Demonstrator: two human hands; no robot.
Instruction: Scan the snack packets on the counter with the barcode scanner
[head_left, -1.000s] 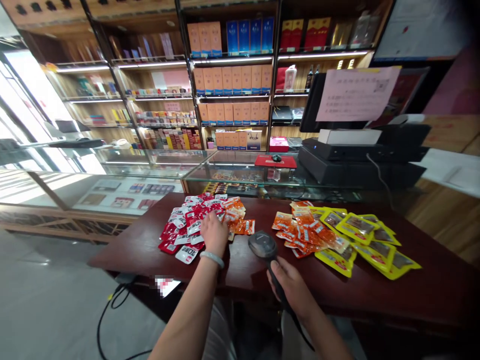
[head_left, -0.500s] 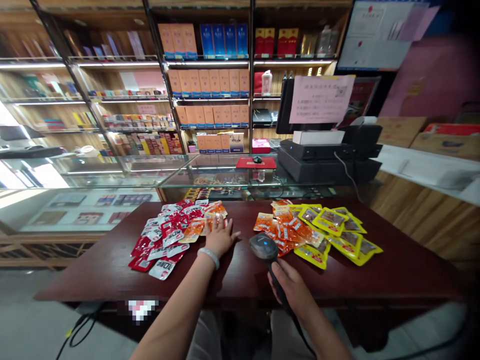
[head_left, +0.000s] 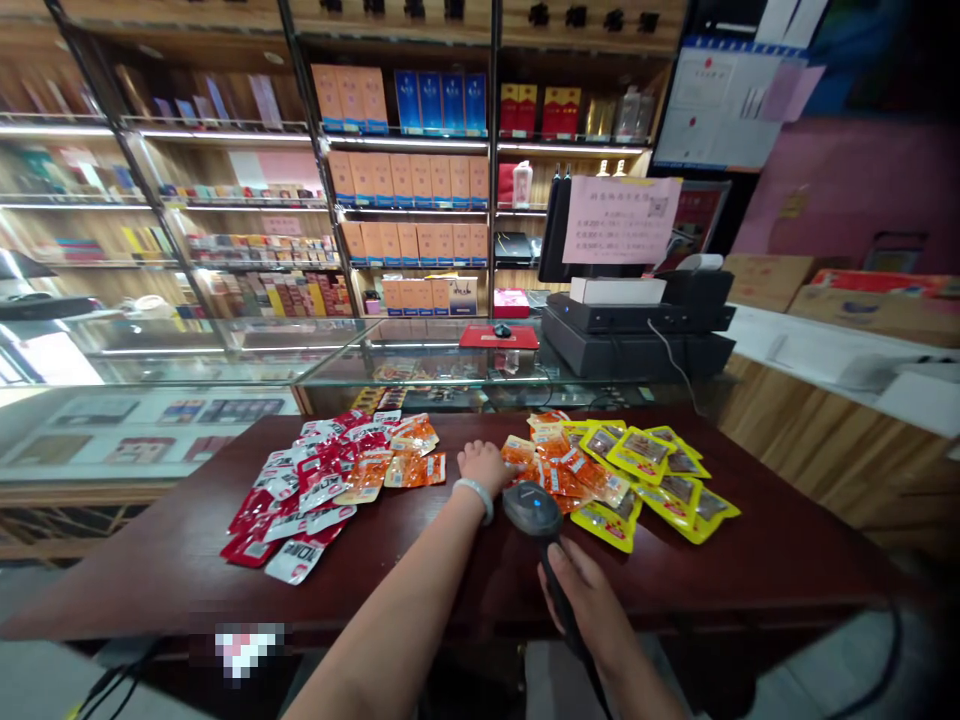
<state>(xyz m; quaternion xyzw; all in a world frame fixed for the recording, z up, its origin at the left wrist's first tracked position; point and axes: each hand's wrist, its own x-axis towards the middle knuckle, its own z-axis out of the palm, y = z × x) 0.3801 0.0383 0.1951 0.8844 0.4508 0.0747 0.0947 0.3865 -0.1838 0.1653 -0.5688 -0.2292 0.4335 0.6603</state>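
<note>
My right hand (head_left: 589, 600) is closed around the handle of a black barcode scanner (head_left: 534, 508), whose head is raised over the dark red table (head_left: 450, 570). My left hand (head_left: 486, 464), with a pale bangle on the wrist, reaches across to the left edge of a pile of orange snack packets (head_left: 570, 470); its fingers curl down onto one packet. Yellow packets (head_left: 660, 475) lie just right of the orange ones. A separate heap of red and white packets (head_left: 307, 490) with some orange packets (head_left: 405, 462) lies to the left.
Beyond the table a glass display counter (head_left: 420, 360) carries a black till machine (head_left: 637, 335), a monitor with a pink notice (head_left: 619, 220) and a red mouse mat (head_left: 499, 335). Shelves of boxed goods (head_left: 405, 180) fill the back wall. Cardboard boxes (head_left: 877, 300) sit at right.
My left hand left the red and orange heap on the left and moved right to the orange pile by the scanner. The view shifted right; the scanner stayed in my right hand.
</note>
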